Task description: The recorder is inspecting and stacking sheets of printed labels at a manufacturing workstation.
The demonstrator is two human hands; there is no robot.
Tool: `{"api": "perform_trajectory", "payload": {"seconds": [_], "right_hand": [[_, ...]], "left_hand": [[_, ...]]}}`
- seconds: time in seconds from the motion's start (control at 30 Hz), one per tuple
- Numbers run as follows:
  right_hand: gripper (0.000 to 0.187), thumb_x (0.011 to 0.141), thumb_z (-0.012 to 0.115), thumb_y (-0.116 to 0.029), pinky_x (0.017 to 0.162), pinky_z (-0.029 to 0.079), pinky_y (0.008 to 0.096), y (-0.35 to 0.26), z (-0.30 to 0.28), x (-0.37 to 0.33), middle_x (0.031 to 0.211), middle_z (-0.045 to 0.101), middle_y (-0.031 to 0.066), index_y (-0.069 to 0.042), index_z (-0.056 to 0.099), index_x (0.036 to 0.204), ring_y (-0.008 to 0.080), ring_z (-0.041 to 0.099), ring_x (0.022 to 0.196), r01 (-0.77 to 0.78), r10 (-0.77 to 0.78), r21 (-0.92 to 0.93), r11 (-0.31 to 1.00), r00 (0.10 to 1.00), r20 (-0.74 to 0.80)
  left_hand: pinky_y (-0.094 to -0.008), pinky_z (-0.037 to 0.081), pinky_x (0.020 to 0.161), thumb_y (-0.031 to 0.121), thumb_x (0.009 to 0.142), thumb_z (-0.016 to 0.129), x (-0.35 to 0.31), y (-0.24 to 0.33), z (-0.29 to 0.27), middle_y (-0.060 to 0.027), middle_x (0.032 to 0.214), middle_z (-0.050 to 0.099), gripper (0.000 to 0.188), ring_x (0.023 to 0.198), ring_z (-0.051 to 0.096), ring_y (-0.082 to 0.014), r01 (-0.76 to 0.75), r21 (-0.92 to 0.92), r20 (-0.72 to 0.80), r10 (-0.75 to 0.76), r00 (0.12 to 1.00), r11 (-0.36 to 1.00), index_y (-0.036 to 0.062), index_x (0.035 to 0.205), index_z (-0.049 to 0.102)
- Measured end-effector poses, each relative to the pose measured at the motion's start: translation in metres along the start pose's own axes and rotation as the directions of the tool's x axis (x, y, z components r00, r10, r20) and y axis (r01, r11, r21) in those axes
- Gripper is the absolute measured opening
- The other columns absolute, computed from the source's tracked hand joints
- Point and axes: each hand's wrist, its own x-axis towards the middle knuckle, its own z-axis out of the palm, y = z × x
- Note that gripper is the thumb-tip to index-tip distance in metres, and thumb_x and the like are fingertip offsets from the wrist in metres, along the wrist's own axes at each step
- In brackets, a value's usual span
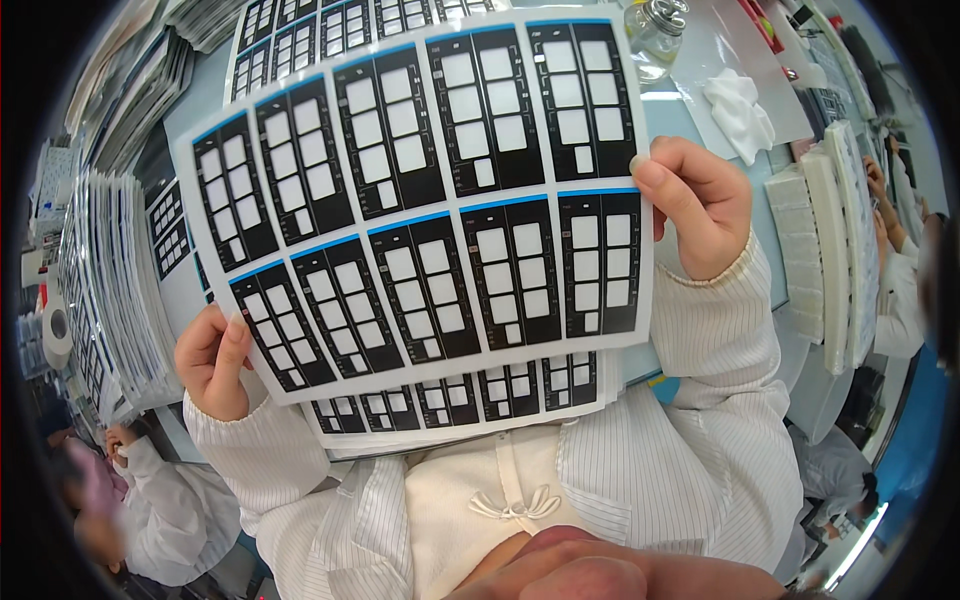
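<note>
A white sheet (pixel 420 205) printed with two rows of black panels, each with blue top edges and white squares, is held up and tilted in front of me. My left hand (pixel 215 362) pinches its lower left edge between thumb and fingers. On the right edge, my right hand (pixel 703 205) grips it with the thumb on the front. Below the raised sheet, partly covered by it, lies a stack of similar printed sheets (pixel 470 402) at the near table edge. More printed sheets (pixel 300 48) lie beyond it at the far side.
Tall piles of sheets (pixel 115 290) line the left side. At the far right stand a glass bottle (pixel 655 35) and a crumpled white cloth (pixel 740 112). White bundled blocks (pixel 800 240) sit to the right. Other people work on both sides; a co-worker's white sleeve (pixel 165 500) shows at lower left.
</note>
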Motion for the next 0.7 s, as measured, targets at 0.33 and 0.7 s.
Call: {"api": "perform_trajectory", "payload": {"seconds": [0.33, 0.7], "right_hand": [[0.021, 0.082, 0.056, -0.016, 0.038, 0.027, 0.0168, 0.005, 0.002, 0.003, 0.053, 0.049, -0.0014, -0.002, 0.055, 0.067, 0.0037, 0.039, 0.04, -0.357, 0.351, 0.127, 0.926, 0.934, 0.066], [0.02, 0.082, 0.058, -0.016, 0.037, 0.026, 0.0182, 0.009, 0.002, 0.0, 0.051, 0.049, -0.0005, -0.001, 0.059, 0.069, 0.0034, 0.037, 0.038, -0.326, 0.319, 0.125, 0.937, 0.945, 0.074]], "left_hand": [[-0.0178, 0.024, 0.045, 0.014, 0.086, 0.049, 0.0, -0.012, 0.002, 0.0043, 0.056, 0.046, 0.022, 0.047, 0.033, -0.0019, 0.2, -0.177, 0.085, -0.187, 0.979, 0.964, 0.0046, 0.066, 0.048], [-0.0174, 0.024, 0.045, 0.017, 0.087, 0.049, 0.0, -0.009, 0.006, 0.0051, 0.055, 0.044, 0.024, 0.047, 0.033, -0.0017, 0.208, -0.13, 0.017, -0.208, 0.978, 0.969, 0.0054, 0.066, 0.048]]}}
